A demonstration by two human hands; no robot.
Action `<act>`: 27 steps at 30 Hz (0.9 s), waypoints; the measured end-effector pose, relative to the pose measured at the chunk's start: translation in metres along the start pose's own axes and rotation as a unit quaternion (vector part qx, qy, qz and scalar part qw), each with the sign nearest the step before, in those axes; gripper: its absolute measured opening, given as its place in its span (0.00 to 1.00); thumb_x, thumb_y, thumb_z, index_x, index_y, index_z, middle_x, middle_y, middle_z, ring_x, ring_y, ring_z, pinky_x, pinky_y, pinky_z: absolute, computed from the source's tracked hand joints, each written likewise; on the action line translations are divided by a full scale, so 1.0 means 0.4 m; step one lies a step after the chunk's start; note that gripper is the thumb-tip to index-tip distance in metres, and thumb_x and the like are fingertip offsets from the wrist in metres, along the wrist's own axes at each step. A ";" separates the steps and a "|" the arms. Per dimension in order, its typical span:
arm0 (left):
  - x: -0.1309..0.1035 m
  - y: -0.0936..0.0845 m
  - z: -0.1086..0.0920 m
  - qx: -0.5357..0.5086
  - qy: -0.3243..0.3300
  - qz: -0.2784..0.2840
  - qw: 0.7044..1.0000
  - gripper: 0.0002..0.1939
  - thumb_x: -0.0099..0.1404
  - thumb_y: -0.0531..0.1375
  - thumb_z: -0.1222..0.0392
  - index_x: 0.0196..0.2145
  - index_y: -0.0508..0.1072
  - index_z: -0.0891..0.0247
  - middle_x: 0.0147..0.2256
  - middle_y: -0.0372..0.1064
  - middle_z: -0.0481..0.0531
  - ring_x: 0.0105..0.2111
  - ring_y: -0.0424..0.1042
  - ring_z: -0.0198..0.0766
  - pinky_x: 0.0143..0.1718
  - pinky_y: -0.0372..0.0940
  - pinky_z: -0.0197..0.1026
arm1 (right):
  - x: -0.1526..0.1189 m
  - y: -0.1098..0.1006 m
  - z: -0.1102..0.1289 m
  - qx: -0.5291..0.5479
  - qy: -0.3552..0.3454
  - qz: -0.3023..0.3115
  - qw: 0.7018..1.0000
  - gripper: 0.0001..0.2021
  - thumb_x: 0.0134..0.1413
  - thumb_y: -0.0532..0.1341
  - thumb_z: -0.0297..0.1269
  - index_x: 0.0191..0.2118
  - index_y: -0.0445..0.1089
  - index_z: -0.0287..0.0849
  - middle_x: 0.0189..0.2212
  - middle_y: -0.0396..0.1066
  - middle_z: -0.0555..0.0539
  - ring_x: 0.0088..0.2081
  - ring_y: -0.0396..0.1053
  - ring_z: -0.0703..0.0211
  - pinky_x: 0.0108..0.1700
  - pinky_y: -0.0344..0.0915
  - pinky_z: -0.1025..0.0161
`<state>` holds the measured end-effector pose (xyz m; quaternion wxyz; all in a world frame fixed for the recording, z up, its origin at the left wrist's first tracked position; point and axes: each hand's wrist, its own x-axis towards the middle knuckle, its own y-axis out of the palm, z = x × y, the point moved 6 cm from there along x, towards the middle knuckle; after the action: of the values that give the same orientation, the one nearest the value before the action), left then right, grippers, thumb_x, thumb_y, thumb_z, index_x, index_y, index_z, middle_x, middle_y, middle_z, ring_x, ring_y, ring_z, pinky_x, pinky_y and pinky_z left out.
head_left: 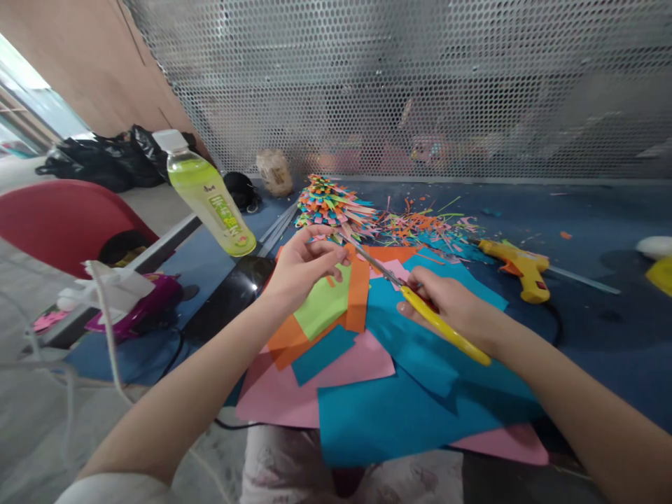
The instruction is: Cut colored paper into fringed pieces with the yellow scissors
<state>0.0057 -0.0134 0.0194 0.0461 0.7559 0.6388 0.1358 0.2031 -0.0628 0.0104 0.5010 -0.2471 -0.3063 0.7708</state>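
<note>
My right hand (446, 301) is closed around a pair of scissors with yellow handles (438, 325), the metal blades pointing up and left. My left hand (313, 262) is just left of the blade tips, its thumb and fingers curled together. Whatever is in its fingertips is too small to make out. The upper end of an orange paper strip (358, 297) is close to those fingertips and the blades. Beneath the hands are a lime green sheet (325, 301), several blue sheets (388, 420) and a pink sheet (278, 392). A cone of layered, multicoloured paper strips (328, 203) stands behind the left hand.
Loose paper shreds (420, 225) lie beyond the sheets. A yellow glue gun (519, 266) rests at right, its cord trailing. At left, a tilted-looking green drink bottle (213, 196) stands near clear sticks (278, 227) and a dark phone-like slab (228, 297). Perforated metal (367, 84) borders the table's back.
</note>
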 end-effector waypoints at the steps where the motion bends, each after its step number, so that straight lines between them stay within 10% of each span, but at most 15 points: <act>1: 0.001 -0.002 -0.002 0.003 0.004 -0.004 1.000 0.26 0.46 0.72 0.59 0.38 0.65 0.63 0.23 0.73 0.44 0.23 0.73 0.33 0.19 0.67 0.33 | 0.000 0.000 0.000 0.001 -0.002 -0.001 1.000 0.17 0.54 0.57 0.54 0.31 0.53 0.47 0.23 0.62 0.54 0.24 0.58 0.62 0.25 0.51 0.63; 27: 0.003 0.006 0.002 0.018 0.017 0.020 1.000 0.22 0.47 0.71 0.60 0.36 0.65 0.63 0.23 0.72 0.45 0.25 0.74 0.34 0.21 0.69 0.34 | 0.004 0.004 -0.001 -0.008 -0.009 -0.006 1.000 0.16 0.54 0.57 0.53 0.31 0.53 0.47 0.23 0.62 0.54 0.25 0.59 0.62 0.26 0.51 0.63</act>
<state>0.0081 -0.0127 0.0194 0.0193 0.7665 0.6269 0.1379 0.2019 -0.0616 0.0088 0.5009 -0.2420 -0.3183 0.7676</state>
